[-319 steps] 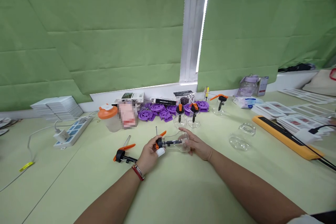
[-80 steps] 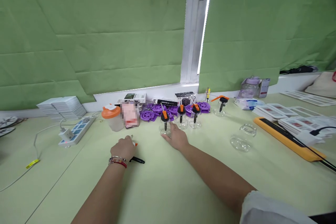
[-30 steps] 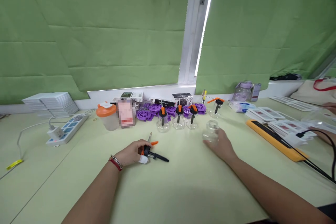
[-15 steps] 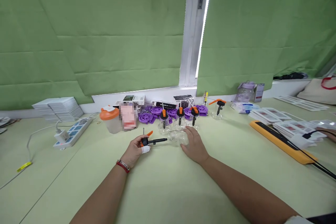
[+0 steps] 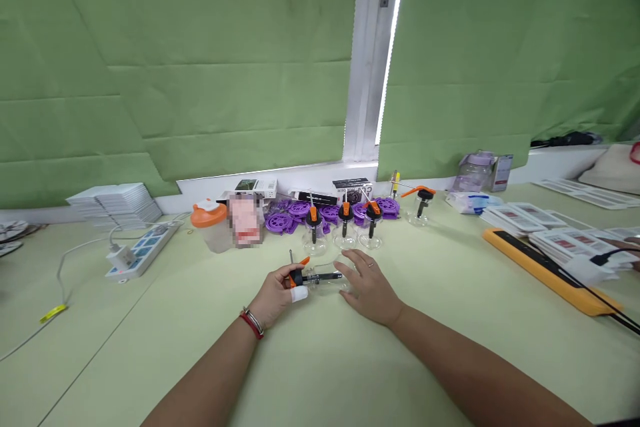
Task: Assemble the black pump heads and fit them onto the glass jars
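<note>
The left hand [image 5: 277,292] pinches the black-and-orange pump head [image 5: 298,276] between thumb and fingers, a white wrap on the thumb tip and a red band with a metal bangle at the wrist. The right hand [image 5: 369,287] curls over the small clear glass bottle [image 5: 333,279], holding it on its side just off the pale green table [image 5: 320,360]. The bottle's long axis runs left to right between the two hands, its mouth pointing toward the left hand, and the pump's black stem lies along that same line, passing through the mouth into the bottle. A thin metal nozzle sticks up from the pump head, beside its orange lever. Nothing else shows inside the bottle. Just beyond the hands stand three finished bottles [image 5: 343,230] in a row, upright, each with a black-and-orange pump on top; a fourth one [image 5: 420,205] stands farther off to the right with its orange lever pointing left. Behind the row lies a heap of purple plastic wheels [image 5: 295,215], too tangled to count. Farther left of the left hand are an orange-lidded cup [image 5: 208,225], a white power strip [image 5: 139,252] and a stack of white cards [image 5: 116,201]. Well to the right of the right hand lies a long yellow bar [image 5: 545,268].
</note>
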Action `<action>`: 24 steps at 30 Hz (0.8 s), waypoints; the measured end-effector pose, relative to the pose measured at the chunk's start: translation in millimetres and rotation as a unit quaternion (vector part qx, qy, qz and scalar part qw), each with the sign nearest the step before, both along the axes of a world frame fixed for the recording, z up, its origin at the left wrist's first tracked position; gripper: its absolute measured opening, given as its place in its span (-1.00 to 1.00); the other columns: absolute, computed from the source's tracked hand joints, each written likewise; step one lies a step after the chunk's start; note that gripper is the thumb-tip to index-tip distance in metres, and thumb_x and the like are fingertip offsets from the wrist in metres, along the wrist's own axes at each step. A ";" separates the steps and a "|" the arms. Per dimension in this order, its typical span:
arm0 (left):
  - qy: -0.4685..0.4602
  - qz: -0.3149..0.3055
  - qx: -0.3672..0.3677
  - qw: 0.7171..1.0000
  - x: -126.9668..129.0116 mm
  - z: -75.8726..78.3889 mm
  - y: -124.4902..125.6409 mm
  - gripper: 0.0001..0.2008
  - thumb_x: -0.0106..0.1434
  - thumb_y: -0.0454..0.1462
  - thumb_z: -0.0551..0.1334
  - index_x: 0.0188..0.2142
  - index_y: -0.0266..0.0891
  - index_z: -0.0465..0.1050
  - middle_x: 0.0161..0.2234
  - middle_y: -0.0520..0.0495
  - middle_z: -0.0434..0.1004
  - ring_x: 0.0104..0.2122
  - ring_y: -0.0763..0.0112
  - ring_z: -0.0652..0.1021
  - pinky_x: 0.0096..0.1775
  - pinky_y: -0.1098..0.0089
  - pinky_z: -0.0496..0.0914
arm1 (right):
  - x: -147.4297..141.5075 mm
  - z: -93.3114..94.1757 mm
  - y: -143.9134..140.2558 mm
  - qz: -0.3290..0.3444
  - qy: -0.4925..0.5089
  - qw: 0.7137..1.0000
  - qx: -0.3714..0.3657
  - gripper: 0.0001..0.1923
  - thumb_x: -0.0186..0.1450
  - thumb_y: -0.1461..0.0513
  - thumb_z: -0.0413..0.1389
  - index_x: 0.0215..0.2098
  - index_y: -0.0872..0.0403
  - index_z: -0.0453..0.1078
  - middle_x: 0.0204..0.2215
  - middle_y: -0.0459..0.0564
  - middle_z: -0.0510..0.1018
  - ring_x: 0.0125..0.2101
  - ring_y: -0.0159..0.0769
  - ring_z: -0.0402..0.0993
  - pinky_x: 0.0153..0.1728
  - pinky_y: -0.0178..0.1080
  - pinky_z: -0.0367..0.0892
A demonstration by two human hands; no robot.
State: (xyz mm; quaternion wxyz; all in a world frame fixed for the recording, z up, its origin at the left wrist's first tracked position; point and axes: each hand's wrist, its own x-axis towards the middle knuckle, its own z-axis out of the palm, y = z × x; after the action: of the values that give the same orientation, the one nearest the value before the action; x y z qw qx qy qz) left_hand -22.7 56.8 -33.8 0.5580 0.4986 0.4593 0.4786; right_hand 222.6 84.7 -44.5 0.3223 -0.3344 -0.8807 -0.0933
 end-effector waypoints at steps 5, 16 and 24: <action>-0.019 -0.025 -0.004 0.999 6.6 2.5 -3.9 -0.40 -0.16 -0.27 0.47 -0.06 -0.26 0.46 -0.14 -0.14 0.51 -0.26 0.38 0.49 -0.14 0.34 0.37 | 1.7 1.8 -1.3 -0.004 -0.004 1.000 -0.012 -0.45 0.12 0.27 0.15 0.10 0.05 0.27 0.11 0.18 0.26 0.13 0.02 0.13 0.07 0.05 0.19; -0.034 -0.018 -0.014 0.999 7.7 7.1 -5.6 -0.44 -0.17 -0.25 0.47 -0.10 -0.26 0.48 -0.21 -0.09 0.48 -0.30 0.37 0.48 -0.15 0.26 0.39 | 5.3 -0.6 0.1 0.056 0.071 0.990 -0.113 -0.16 0.06 0.16 0.25 0.23 0.06 0.01 0.19 0.20 0.14 0.19 0.00 0.05 0.14 0.06 0.13; -0.011 -0.043 -0.019 0.999 6.2 4.1 -5.2 -0.45 -0.14 -0.22 0.46 -0.11 -0.28 0.47 -0.35 -0.03 0.46 -0.41 0.43 0.46 -0.27 0.33 0.38 | 12.1 -0.1 5.3 0.076 0.183 0.939 -0.282 -0.13 -0.10 0.05 0.35 0.13 -0.01 0.15 0.22 0.17 0.07 0.20 0.01 0.06 0.15 0.03 0.11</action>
State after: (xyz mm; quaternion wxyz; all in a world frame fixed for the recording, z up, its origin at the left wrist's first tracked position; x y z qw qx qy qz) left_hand -16.5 51.6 -29.7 0.5922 0.5017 0.4409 0.4507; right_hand 234.7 90.0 -44.6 0.3767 -0.3546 -0.8196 0.2461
